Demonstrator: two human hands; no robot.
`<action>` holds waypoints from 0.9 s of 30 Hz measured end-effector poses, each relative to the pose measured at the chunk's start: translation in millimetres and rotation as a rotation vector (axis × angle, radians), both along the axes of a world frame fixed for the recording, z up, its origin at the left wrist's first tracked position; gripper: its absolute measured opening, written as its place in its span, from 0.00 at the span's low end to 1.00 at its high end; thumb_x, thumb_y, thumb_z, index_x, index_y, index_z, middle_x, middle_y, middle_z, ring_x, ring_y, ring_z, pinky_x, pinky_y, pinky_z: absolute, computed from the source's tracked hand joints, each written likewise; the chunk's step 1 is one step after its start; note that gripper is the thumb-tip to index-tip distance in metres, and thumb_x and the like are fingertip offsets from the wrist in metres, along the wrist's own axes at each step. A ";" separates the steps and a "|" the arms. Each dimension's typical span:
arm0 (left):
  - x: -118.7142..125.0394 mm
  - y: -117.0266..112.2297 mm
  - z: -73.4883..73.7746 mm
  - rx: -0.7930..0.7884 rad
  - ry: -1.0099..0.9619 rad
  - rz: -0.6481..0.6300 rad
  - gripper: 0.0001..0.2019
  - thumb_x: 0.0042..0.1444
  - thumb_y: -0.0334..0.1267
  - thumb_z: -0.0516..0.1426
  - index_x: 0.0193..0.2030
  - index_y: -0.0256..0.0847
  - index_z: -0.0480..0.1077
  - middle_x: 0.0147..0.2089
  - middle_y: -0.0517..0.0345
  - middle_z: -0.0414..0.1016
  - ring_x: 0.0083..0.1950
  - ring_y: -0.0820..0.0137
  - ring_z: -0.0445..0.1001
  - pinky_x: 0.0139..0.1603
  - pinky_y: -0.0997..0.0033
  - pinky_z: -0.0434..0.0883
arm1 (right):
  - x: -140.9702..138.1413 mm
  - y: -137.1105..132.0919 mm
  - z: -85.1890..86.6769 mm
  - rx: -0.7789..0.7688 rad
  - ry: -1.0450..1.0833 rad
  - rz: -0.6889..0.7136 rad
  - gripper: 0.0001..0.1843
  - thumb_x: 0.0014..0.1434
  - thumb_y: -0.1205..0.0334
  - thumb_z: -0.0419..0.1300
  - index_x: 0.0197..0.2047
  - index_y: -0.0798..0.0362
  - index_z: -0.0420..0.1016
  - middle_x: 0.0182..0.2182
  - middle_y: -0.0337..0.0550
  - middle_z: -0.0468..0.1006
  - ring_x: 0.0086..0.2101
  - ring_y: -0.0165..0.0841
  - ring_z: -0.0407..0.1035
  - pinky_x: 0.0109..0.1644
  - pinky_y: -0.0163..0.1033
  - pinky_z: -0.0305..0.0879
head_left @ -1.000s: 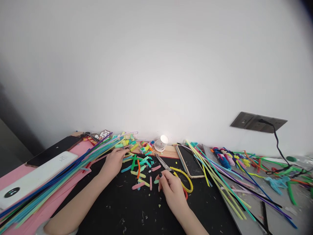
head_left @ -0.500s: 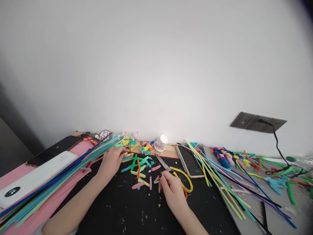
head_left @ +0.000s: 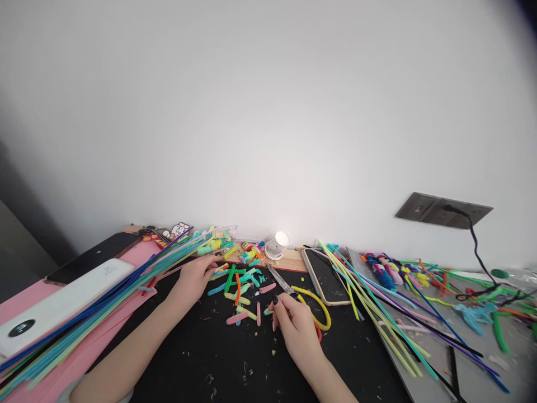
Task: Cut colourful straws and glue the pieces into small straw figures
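Note:
My right hand pinches a short pale green pipe cleaner piece between thumb and fingers, above the black mat. Over the left edge of a loose pile, my left hand reaches with index finger and thumb a little apart, close to a short orange piece. Cut pipe cleaner bits in green, pink and other colours lie between the hands. Yellow-handled scissors rest just beyond my right hand, which partly covers their handle.
A white paper cup stands by the wall. Right of the scissors lies a phone, partly under long pipe cleaners. On the left are a white power bank, a dark phone and a long pipe cleaner bundle.
My left hand has shifted slightly right and down, nearer the orange piece. My right hand stays in place with the pale green piece.

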State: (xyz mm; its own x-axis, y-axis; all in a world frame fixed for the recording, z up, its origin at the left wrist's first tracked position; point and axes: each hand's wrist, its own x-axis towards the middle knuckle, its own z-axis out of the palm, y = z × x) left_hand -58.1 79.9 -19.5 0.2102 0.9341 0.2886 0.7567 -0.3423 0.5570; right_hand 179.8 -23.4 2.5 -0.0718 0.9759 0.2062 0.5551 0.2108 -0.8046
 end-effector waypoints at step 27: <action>-0.1 -22.2 22.5 0.002 0.268 -0.157 0.08 0.55 0.38 0.49 0.29 0.43 0.68 0.33 0.56 0.73 0.39 0.61 0.69 0.39 0.65 0.64 | 0.5 -0.6 0.7 -0.002 -0.029 -0.004 0.18 0.63 0.62 0.44 0.24 0.54 0.66 0.16 0.35 0.66 0.20 0.27 0.61 0.26 0.31 0.54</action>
State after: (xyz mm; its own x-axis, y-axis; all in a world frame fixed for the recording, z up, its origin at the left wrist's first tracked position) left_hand -58.1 57.7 3.0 0.4205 0.8838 0.2054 0.8144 -0.4674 0.3439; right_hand 180.3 -24.1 3.2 -0.0733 0.9765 0.2026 0.5788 0.2071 -0.7888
